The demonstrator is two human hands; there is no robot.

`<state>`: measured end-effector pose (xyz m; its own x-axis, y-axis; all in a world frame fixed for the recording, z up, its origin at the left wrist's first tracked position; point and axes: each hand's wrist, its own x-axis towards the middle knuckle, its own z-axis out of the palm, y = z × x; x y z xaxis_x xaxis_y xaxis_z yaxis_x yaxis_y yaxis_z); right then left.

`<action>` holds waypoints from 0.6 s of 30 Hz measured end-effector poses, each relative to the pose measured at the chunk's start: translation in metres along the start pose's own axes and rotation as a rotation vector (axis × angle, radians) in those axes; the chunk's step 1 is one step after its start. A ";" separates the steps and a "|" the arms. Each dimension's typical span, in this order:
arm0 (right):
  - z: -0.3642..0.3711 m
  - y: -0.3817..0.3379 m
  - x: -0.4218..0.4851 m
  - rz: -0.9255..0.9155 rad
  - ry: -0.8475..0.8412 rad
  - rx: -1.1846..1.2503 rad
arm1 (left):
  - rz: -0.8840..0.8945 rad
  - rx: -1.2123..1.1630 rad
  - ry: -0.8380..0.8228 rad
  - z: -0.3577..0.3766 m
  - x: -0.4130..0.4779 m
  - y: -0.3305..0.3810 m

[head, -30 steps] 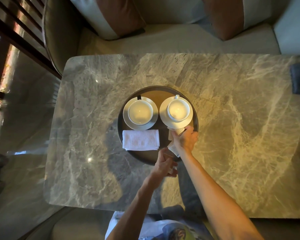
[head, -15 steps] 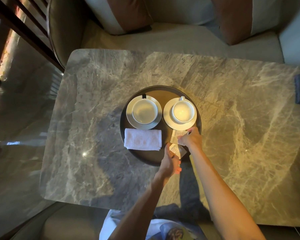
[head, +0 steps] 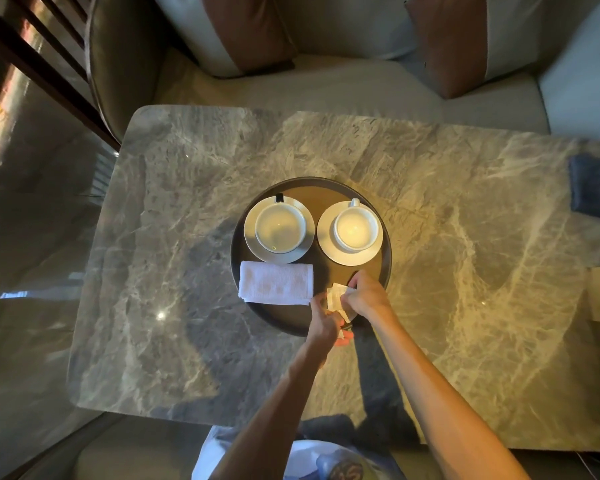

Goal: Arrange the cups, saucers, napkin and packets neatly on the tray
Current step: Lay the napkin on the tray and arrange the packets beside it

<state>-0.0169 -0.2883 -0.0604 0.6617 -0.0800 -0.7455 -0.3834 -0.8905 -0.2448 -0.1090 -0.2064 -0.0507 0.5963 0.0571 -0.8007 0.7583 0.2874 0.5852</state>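
My R hand (head: 364,295) pinches packets (head: 336,296) at tray (head: 326,192) near edge, L hand (head: 323,320) curled round their lower end. Napkin (head: 276,287) just left; saucer (head: 350,260) w/ cup (head: 355,230) beyond.

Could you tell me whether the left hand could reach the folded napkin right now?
Probably yes: the left hand is just beside the napkin with nothing between them, though its fingers are busy holding the packets.

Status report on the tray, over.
Left hand and right hand hold packets over the tray, near edge. Cups on saucers, napkin placed. Nothing in the way.
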 end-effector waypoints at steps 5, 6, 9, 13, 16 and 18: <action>0.005 0.002 0.000 0.010 -0.071 0.037 | -0.098 -0.007 0.035 0.003 0.003 0.000; 0.005 0.003 0.001 0.006 -0.090 0.049 | -0.103 -0.001 0.037 0.004 0.004 -0.001; 0.003 0.009 0.003 -0.023 -0.166 0.059 | -0.104 -0.007 0.019 0.005 0.002 0.000; 0.002 0.021 -0.004 -0.115 -0.144 0.088 | -0.048 0.011 0.002 0.000 -0.012 0.004; -0.012 0.032 -0.016 -0.177 -0.075 0.349 | 0.062 -0.010 -0.047 -0.011 -0.038 0.013; -0.033 0.035 -0.033 -0.157 -0.106 0.616 | 0.093 -0.097 -0.084 -0.017 -0.057 0.027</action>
<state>-0.0310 -0.3318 -0.0237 0.6851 0.1030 -0.7211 -0.6076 -0.4654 -0.6437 -0.1273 -0.1853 0.0084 0.6858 0.0089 -0.7278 0.6721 0.3759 0.6379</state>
